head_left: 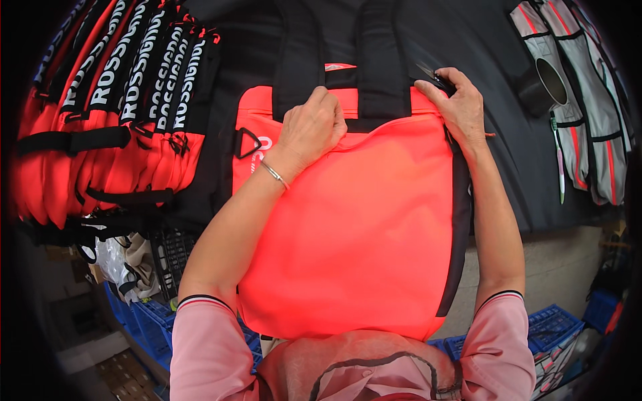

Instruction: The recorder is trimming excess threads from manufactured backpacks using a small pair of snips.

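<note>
A bright coral-red backpack (348, 227) with a black side edge lies in front of me, its lower end against my body. Two padded black shoulder straps (301, 60) run away from its top. My left hand (311, 130) is closed in a pinch on the backpack's fabric near the base of the left strap, puckering the cloth beside it. At the top right corner, my right hand (460, 110) holds small dark scissors (438, 79) with the blades pointing up and left. Its thumb lies by the backpack's edge. A black triangular loop (248, 142) sits at the backpack's upper left.
Stacked red and black bags (167, 157) fill the left of the black-covered table (498, 40). At right lie grey pieces with black trim and orange stripes (575, 130), a dark open-ended cylinder (550, 83) and a toothbrush (558, 157). Blue crates (552, 326) stand below.
</note>
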The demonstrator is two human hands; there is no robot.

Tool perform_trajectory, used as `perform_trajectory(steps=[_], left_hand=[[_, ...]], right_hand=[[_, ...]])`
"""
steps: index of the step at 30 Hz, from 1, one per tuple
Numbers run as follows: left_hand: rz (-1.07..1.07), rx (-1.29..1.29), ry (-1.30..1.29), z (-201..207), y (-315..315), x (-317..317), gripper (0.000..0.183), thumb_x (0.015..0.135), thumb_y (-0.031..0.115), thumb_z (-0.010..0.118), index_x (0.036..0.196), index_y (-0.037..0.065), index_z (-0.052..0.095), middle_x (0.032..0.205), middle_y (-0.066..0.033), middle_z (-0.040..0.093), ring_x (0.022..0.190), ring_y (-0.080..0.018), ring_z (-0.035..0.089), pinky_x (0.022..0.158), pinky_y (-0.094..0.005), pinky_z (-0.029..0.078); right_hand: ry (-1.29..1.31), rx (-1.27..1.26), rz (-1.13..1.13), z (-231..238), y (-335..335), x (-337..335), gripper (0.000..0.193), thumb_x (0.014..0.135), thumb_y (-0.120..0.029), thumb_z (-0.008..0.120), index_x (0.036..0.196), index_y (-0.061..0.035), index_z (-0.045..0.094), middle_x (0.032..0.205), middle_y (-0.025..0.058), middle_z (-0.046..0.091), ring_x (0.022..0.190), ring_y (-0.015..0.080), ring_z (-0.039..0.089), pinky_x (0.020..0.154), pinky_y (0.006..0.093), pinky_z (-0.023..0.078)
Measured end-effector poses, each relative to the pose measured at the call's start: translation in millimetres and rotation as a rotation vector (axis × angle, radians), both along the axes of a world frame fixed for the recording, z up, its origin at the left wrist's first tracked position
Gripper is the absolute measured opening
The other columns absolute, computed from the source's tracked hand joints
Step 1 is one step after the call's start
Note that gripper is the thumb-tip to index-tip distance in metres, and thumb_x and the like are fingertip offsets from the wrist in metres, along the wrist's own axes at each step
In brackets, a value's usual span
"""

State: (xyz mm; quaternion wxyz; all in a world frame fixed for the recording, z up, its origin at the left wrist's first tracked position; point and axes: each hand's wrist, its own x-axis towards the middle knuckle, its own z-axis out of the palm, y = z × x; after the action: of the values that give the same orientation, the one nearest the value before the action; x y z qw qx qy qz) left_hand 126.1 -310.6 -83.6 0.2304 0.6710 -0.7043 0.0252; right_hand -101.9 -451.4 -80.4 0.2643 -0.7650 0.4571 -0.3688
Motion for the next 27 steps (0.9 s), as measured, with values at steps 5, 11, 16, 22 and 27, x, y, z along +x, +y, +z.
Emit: perform_trajectory(steps=[5,11,16,22,27], left_hand=[[0.065,0.034,0.163,10,17,-6,0.012,0.081,0.005,0.066,0.082,0.002,0.054,0.085,-0.009,0.055,0.066,-0.0274,0.06,0.059,-0.0369,0.049],[0.017,0.462,0.202,35,15,-6,0.018,0.089,0.017,0.063,0.084,0.001,0.057,0.101,-0.0122,0.054,0.078,-0.0301,0.062,0.074,-0.0413,0.051],[-0.052,0.485,0.273,27,16,-6,0.02,0.091,0.02,0.062,0.085,0.001,0.057,0.103,-0.0084,0.051,0.08,-0.0243,0.058,0.072,-0.0372,0.048],[0.011,0.179,0.45,11,28,-13,0.015,0.09,0.013,0.061,0.085,0.0,0.058,0.095,-0.0078,0.053,0.075,-0.0197,0.057,0.068,-0.0322,0.047],[0.029,0.077,0.468,5,29,-17,0.013,0.089,0.011,0.062,0.085,0.0,0.058,0.082,-0.0076,0.054,0.067,-0.0192,0.056,0.065,-0.0311,0.046]], right_hand=[[-0.002,0.027,-0.003,0,1,-1,0.046,0.077,-0.039,0.08,0.098,-0.0003,0.068,0.094,0.0099,0.069,0.085,0.0242,0.067,0.078,0.0341,0.052],[-0.024,0.021,0.006,0,0,-1,0.043,0.076,-0.036,0.081,0.097,-0.0004,0.068,0.092,0.0096,0.069,0.084,0.0226,0.067,0.078,0.0328,0.052],[-0.054,0.074,0.011,-6,-2,-3,0.043,0.076,-0.036,0.081,0.097,-0.0011,0.069,0.092,0.0089,0.069,0.084,0.0219,0.067,0.078,0.0326,0.052],[0.007,-0.231,-0.025,9,4,3,0.04,0.075,-0.035,0.082,0.097,-0.0044,0.07,0.089,0.0054,0.065,0.08,0.0208,0.065,0.073,0.0329,0.052],[-0.029,-0.342,0.174,41,27,20,0.027,0.08,-0.029,0.078,0.097,-0.0085,0.071,0.083,0.0032,0.061,0.071,0.016,0.063,0.062,0.0302,0.05]])
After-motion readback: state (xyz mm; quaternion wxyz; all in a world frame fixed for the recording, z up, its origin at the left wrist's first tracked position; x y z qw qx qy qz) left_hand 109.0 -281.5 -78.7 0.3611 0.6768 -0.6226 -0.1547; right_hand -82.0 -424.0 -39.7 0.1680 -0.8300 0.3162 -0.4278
